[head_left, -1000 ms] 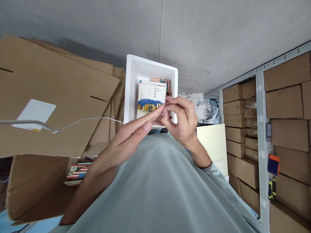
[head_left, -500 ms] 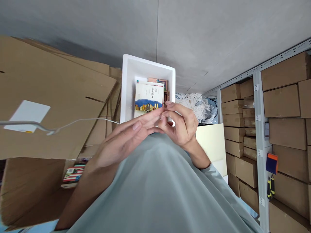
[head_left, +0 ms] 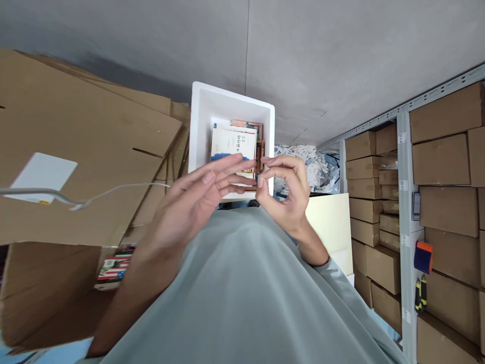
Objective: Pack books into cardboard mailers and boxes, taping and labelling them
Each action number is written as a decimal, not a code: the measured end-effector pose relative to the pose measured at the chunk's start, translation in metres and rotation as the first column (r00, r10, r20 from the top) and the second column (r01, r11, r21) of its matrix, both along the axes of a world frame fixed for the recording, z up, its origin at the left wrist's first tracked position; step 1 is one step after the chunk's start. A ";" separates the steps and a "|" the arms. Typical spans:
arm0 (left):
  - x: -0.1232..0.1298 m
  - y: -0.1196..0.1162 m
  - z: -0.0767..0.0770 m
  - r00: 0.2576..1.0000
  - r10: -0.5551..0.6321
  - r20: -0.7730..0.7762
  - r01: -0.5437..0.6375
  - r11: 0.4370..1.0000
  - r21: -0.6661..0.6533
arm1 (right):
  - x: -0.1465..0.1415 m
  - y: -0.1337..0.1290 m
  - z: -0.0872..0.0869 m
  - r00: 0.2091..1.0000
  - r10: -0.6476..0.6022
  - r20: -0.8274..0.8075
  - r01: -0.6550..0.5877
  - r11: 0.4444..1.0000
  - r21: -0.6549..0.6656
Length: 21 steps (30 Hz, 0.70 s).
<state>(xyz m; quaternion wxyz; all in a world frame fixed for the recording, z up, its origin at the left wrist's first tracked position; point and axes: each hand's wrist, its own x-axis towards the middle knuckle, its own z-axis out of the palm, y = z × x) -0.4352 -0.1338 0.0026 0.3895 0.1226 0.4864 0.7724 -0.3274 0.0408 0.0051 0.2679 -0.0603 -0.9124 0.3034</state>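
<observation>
A white foam box [head_left: 200, 129] stands in front of me with several books in it. On top lies a book [head_left: 232, 139] with a white cover, dark Chinese characters and a blue painted band. My left hand [head_left: 202, 189] is held over the near edge of the box, its fingers stretched out and apart, with nothing in it. To its right my right hand [head_left: 287, 189] brings thumb and forefinger together in a pinch. Whatever might be between those tips is too small to make out. A gap separates the two hands, and part of the top book is hidden behind my left fingers.
Flattened cardboard [head_left: 83, 141] leans at the left, with a white cable [head_left: 113, 191] across it. Below is an open carton [head_left: 49, 293] with books inside. Shredded paper [head_left: 308, 167] lies right of the foam box. Shelves of cartons [head_left: 447, 207] stand farther right.
My hands were touching at the fingertips and have come apart. The left has drawn left with its fingers spreading, while the right stays in its pinch.
</observation>
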 end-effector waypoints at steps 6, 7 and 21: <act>-0.017 0.004 -0.032 0.991 0.132 0.015 -0.127 0.974 -0.189 | -0.021 0.056 -0.073 0.937 -0.004 0.349 0.145 0.914 -0.379; -0.018 0.005 -0.038 0.990 0.142 0.026 -0.134 0.969 -0.208 | -0.025 0.068 -0.090 0.890 -0.033 0.455 0.229 0.895 -0.384; -0.025 0.029 -0.115 0.994 0.103 0.033 -0.083 0.924 -0.372 | -0.038 0.100 -0.159 0.550 -0.236 0.801 0.517 0.850 -0.105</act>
